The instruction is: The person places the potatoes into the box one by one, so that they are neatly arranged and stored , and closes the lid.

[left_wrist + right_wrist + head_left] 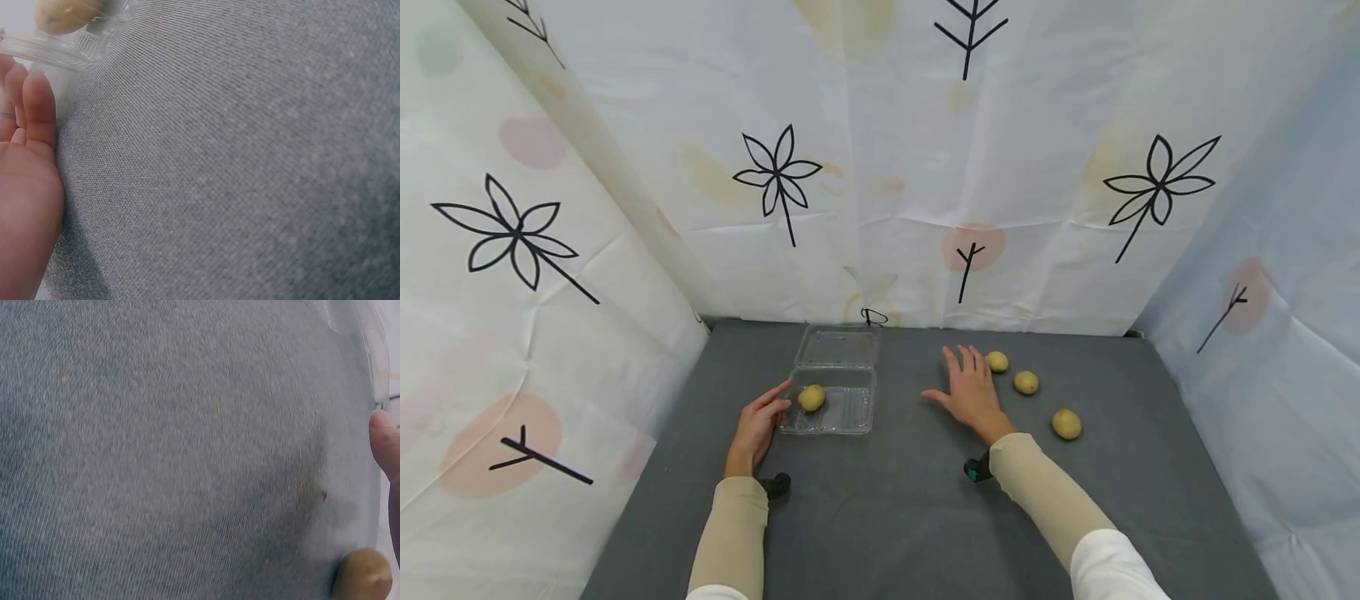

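Note:
A clear plastic clamshell container point(848, 410) lies with its lid point(838, 346) folded back, away from me. One small yellow potato point(812, 398) sits inside, in the left half. My left hand point(756, 429) rests at the container's left side, its fingers extended against the wall; the left wrist view shows the fingertips point(39, 94) by the rim. Over the table, right of the container, my right hand point(972, 396) spreads its fingers and holds nothing. Just beyond its fingers lies a potato point(997, 362), partly hidden by them.
Two more potatoes, a middle one point(1026, 382) and a nearer one point(1067, 424), lie to the right of my right hand. Grey cloth covers the table point(880, 533). White printed curtains point(880, 167) enclose its back and sides.

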### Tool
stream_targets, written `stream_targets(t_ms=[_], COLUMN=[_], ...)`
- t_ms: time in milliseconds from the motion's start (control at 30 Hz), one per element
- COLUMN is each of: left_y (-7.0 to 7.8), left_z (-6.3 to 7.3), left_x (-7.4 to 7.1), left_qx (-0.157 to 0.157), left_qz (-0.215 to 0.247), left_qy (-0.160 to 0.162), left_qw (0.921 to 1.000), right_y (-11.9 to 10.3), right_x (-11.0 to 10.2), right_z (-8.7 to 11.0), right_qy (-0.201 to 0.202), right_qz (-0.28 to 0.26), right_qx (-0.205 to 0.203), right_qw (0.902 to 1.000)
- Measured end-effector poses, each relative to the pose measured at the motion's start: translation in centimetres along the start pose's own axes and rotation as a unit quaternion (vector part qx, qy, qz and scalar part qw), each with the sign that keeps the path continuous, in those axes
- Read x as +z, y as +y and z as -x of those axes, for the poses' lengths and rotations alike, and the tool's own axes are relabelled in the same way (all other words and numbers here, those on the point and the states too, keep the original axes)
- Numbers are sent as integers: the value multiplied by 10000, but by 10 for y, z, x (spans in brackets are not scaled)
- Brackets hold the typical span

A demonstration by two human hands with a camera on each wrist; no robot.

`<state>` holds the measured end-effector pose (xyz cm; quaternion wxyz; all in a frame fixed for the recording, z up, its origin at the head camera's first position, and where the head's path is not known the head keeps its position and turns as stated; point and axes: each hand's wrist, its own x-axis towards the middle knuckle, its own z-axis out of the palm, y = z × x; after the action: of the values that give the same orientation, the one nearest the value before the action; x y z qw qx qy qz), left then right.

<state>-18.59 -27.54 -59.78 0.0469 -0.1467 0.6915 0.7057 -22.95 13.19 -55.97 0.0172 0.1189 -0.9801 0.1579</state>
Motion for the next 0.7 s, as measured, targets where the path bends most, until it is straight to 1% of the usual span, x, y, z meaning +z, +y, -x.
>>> stream_targets(t_ms=[267, 433, 567, 700], left_y=[-1, -2, -1, 0], left_z=[-1, 0, 0, 0], left_x=[1, 0, 0, 1], left_qx=[-38, -32, -70, -110], left_qz=[-20, -117, -98, -69], left_qy=[68, 5, 36, 93], left_qw=[10000, 9999, 9999, 9999], right_y=[11, 19, 25, 28], right_x=[-1, 3, 5, 5], right_z=[6, 11, 11, 10], right_qy=[235, 392, 497, 477], right_qz=[-610, -935, -1483, -1967], right_qx=[134, 187, 354, 561], right_qw=[9978, 9947, 9871, 9777])
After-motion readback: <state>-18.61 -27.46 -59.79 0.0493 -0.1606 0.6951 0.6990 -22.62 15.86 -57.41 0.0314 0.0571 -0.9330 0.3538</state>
